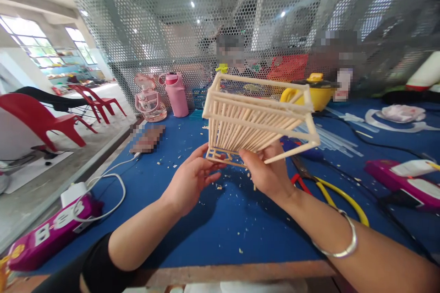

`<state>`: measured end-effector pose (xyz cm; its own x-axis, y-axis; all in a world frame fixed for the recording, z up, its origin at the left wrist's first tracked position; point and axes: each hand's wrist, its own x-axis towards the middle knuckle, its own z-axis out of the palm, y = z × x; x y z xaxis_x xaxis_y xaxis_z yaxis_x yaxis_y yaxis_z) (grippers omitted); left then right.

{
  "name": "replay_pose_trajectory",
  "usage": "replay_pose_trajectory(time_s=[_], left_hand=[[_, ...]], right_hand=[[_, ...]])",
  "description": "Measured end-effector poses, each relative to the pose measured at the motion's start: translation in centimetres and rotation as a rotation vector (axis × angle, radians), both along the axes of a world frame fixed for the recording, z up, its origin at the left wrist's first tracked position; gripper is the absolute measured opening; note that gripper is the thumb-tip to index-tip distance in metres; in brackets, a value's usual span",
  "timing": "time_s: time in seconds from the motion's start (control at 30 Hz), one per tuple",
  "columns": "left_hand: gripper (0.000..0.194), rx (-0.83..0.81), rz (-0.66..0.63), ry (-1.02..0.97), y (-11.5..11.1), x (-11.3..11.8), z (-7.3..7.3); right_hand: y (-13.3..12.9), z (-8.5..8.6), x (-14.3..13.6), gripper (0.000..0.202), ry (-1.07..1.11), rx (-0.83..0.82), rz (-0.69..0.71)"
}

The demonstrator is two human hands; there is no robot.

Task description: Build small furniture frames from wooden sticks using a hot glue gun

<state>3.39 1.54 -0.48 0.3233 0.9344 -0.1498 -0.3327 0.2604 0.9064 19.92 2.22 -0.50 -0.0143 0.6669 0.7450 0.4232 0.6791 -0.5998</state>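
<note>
Head view: boxy, pale wooden-stick rack [263, 128], long axis left-to-right, was above the blue counter [192, 242] beyond its front edge; right hand's [270, 176] fingers pinched its underside, left hand's [192, 174] curled by its lower left corner, grip unclear.

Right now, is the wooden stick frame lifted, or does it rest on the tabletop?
Lifted: the right hand holds the wooden stick frame above the blue tabletop.

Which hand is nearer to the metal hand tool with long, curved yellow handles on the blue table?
Right. The right hand holds the pale frame of thin sticks, just left of the tool; the left hand is farther left, at the frame's lower left corner.
</note>
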Motion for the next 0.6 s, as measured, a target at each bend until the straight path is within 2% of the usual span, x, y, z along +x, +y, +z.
replay_pose_trajectory(time_s=[0.07, 0.13, 0.23, 0.3, 0.37, 0.43, 0.5, 0.57, 0.6], left_hand=[[0.052, -0.017, 0.074, -0.018, 0.4, -0.3, -0.3], [0.05, 0.047, 0.207, 0.058, 1.1, -0.7, -0.8], [0.045, 0.347, 0.426, 0.293, 2.3, -1.6, -1.3], [0.033, 0.542, 0.515, 0.393, 2.8, -2.2, -1.2], [0.02, 0.64, 0.587, 0.416, 2.7, -2.7, -0.7], [0.019, 0.7, 0.625, 0.367, 2.1, -2.9, 0.1], [0.032, 0.786, 0.519, 0.284, 1.2, -3.0, 1.1], [0.052, 0.874, 0.262, 0.276, 0.4, -2.8, 2.2], [0.067, 0.898, 0.135, 0.335, 0.1, -2.6, 2.7]], right_hand=[[-0.2, 0.2, 0.0, 0.05, 0.064, -0.062, 0.062], [-0.2, 0.4, 0.0, 0.049, 0.142, -0.112, 0.062], [0.2, 0.7, 0.2, 0.047, 0.253, -0.231, 0.079], [0.5, 1.0, 0.5, 0.047, 0.33, -0.412, 0.206], [0.8, 1.5, 1.0, 0.051, 0.411, -0.668, 0.372], [0.8, 2.1, 1.4, 0.054, 0.472, -0.931, 0.484], [0.7, 2.6, 1.5, 0.051, 0.505, -1.136, 0.534], [0.5, 2.9, 1.4, 0.046, 0.521, -1.279, 0.536], [0.4, 2.9, 1.2, 0.044, 0.528, -1.324, 0.528]])
